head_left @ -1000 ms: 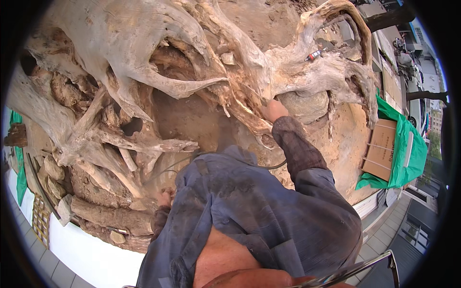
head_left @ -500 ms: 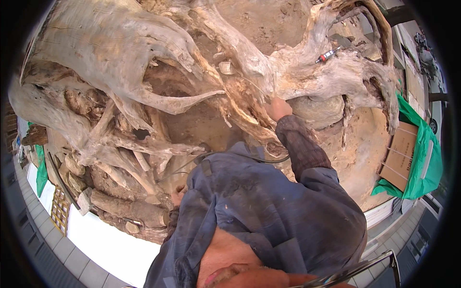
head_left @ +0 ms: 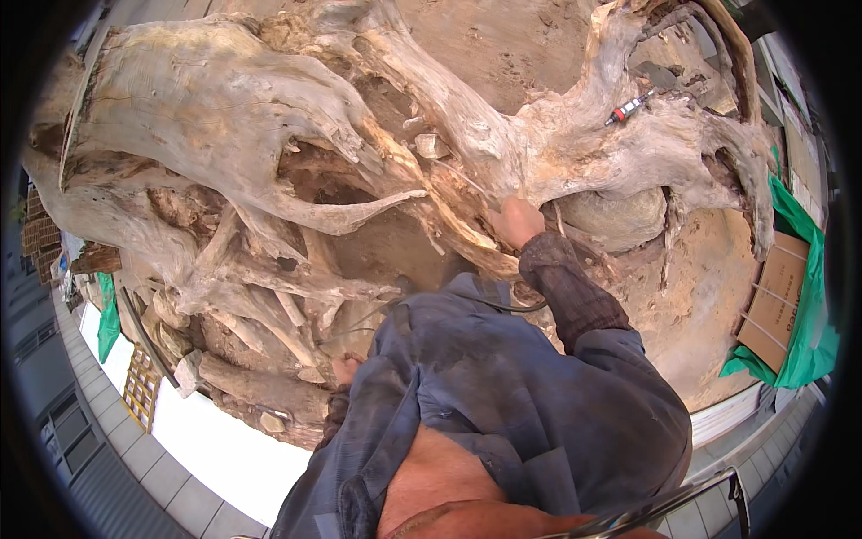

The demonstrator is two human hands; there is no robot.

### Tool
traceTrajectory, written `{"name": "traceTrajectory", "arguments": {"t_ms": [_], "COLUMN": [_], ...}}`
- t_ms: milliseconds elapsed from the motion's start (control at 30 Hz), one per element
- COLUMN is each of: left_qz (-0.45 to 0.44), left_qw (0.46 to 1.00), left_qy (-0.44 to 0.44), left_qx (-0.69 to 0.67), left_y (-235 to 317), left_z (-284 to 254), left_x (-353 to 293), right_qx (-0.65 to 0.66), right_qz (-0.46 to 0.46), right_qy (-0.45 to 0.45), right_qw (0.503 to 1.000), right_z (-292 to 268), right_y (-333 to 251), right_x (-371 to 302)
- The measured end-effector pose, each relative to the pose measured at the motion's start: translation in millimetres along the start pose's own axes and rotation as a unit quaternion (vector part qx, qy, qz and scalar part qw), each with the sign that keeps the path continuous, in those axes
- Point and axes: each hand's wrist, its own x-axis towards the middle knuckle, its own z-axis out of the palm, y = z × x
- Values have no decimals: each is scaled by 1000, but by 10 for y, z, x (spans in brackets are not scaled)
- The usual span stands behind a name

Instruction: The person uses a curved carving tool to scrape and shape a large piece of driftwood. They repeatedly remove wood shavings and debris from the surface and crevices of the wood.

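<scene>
My right hand is closed round a thin rod, whose far end points up and left over a groove in the weathered root wood. The kind of tool does not show. My left hand is low on the left beside the thinner roots, partly hidden by my dark blue jacket. Its fingers look curled, and what they hold, if anything, cannot be made out. A red, black and clear screwdriver-like tool lies on the thick root at upper right.
A dark hose or cable crosses by my body. A rounded boulder sits under the right root. To the right stands a cardboard box in green sheeting. Wooden lattice and stones lie lower left.
The whole view has shifted, so the wood appears lower and farther right. Against the wood, my right hand and the rod have moved a little to the left. My left hand stays near the same roots.
</scene>
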Motion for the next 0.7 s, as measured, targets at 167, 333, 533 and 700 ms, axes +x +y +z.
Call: {"name": "traceTrajectory", "arguments": {"t_ms": [167,333,533,700], "left_qz": [-42,-64,-6,-20], "left_qw": [978,991,984,982], "left_qy": [80,93,103,111], "left_qx": [188,75,142,150], "left_y": [734,601,46,164], "left_z": [408,275,166,310], "left_x": [-297,-348,-205,-324], "right_qx": [-22,8,7,-26], "right_qz": [-9,-34,-41,-28], "right_qy": [-10,-23,-3,-2], "right_qw": [1000,999,999,999], "right_z": [8,-125,-121,-115], "right_y": [112,-156,-369,-500], "right_x": [120,154,537,764]}}
